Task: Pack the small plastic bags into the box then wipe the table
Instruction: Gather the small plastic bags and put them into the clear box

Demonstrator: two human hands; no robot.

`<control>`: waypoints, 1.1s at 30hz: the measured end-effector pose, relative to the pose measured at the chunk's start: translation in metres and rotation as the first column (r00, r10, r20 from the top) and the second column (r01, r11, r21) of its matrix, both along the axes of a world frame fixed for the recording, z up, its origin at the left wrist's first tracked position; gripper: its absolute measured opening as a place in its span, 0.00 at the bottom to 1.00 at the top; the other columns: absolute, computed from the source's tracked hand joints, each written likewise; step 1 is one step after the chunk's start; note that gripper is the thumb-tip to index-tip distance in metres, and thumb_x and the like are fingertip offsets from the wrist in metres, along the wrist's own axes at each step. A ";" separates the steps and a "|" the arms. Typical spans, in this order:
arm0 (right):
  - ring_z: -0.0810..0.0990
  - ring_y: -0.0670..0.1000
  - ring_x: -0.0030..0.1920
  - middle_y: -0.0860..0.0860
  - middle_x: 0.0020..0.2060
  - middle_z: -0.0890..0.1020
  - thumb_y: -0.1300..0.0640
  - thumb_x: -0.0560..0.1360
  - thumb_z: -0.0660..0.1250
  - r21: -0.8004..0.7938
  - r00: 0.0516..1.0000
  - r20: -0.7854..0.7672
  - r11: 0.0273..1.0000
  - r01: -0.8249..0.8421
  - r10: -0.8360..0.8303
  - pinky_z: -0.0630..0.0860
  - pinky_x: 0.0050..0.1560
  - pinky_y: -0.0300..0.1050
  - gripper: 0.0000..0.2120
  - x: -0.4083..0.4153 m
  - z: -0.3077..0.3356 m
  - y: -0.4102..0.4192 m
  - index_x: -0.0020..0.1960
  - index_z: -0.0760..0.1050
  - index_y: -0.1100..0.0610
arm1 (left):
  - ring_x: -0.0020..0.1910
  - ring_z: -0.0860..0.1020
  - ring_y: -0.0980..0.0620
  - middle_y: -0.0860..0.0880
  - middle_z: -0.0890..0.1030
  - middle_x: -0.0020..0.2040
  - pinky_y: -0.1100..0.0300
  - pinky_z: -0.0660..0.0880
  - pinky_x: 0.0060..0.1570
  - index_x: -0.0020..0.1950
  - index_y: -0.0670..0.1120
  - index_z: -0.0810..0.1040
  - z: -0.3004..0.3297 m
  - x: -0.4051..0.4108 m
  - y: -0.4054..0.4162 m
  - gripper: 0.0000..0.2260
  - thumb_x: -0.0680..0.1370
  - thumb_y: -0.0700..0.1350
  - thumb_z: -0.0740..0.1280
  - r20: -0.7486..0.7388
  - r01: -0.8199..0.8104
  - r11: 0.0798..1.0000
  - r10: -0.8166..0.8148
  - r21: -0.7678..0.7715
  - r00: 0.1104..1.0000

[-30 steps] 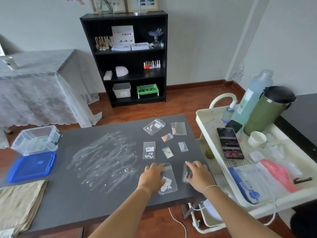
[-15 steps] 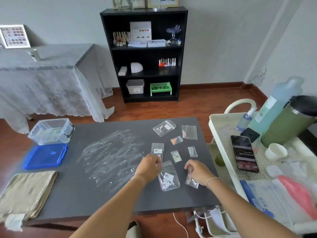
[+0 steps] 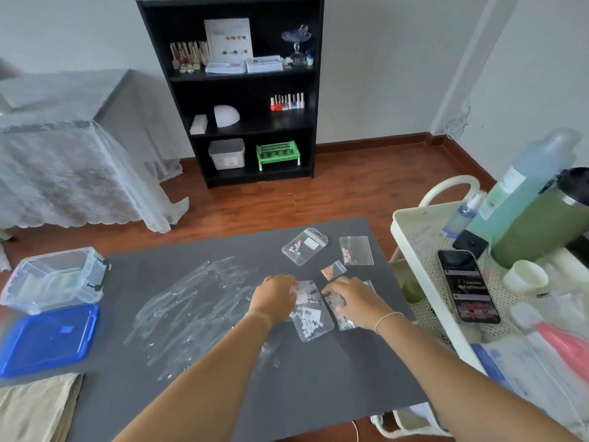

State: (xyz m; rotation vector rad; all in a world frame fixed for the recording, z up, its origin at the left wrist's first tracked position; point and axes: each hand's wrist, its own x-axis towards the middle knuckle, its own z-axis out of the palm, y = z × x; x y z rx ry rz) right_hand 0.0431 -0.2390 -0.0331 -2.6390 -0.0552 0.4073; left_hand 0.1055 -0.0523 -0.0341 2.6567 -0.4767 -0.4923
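Several small clear plastic bags lie on the right half of the grey table (image 3: 318, 378). My left hand (image 3: 276, 296) pinches a bag of white beads (image 3: 310, 323), which hangs below its fingers. My right hand (image 3: 355, 301) grips another small bag (image 3: 342, 320). Beyond my hands lie a labelled bag (image 3: 304, 246), a bag with red bits (image 3: 356, 250) and a tiny orange bag (image 3: 332, 270). The clear plastic box (image 3: 54, 279) stands open at the table's left edge, with its blue lid (image 3: 46, 339) in front of it. White smears (image 3: 191, 301) cover the table's middle.
A beige cloth (image 3: 35, 406) lies at the table's near left corner. To the right stands a white cart (image 3: 414, 224) carrying a phone (image 3: 467, 285), a spray bottle (image 3: 463, 213), a green flask (image 3: 545, 224) and a white cup (image 3: 526, 275). A black shelf (image 3: 236, 90) stands behind.
Both hands lifted bags off the table's near edge and moved forward toward the middle bags. The camera view shifted left and tilted.
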 end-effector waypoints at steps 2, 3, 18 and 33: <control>0.70 0.54 0.60 0.49 0.64 0.72 0.65 0.74 0.58 -0.065 0.998 0.009 0.996 -0.058 0.058 0.70 0.61 0.49 0.22 0.001 -0.006 -0.001 0.66 0.69 0.49 | 0.61 0.70 0.45 0.46 0.76 0.60 0.51 0.72 0.56 0.61 0.49 0.74 -0.005 0.006 0.000 0.14 0.76 0.43 0.59 0.039 0.050 0.997 -0.052 0.065 0.998; 0.70 0.54 0.61 0.49 0.65 0.71 0.65 0.74 0.58 -0.091 0.997 0.005 0.993 -0.078 0.079 0.70 0.61 0.49 0.24 0.001 -0.008 -0.001 0.68 0.67 0.48 | 0.61 0.70 0.45 0.46 0.74 0.60 0.51 0.71 0.57 0.63 0.50 0.72 -0.007 0.008 0.000 0.15 0.76 0.45 0.60 0.054 0.073 0.993 -0.078 0.090 0.996; 0.70 0.54 0.60 0.52 0.59 0.74 0.57 0.74 0.66 -0.128 0.999 -0.040 0.992 -0.008 0.003 0.69 0.60 0.47 0.21 0.005 -0.025 -0.001 0.65 0.68 0.53 | 0.59 0.69 0.46 0.46 0.72 0.56 0.54 0.70 0.56 0.60 0.47 0.73 -0.025 0.011 -0.004 0.17 0.73 0.48 0.69 -0.055 0.041 0.999 -0.040 0.021 0.998; 0.73 0.53 0.48 0.51 0.47 0.68 0.67 0.76 0.54 0.241 0.994 -0.046 0.964 0.109 -0.101 0.68 0.46 0.41 0.10 -0.008 0.005 -0.002 0.48 0.72 0.58 | 0.38 0.71 0.55 0.51 0.75 0.42 0.69 0.68 0.37 0.48 0.49 0.76 0.021 -0.015 0.020 0.06 0.73 0.40 0.68 -0.183 -0.279 0.857 0.219 -0.434 0.958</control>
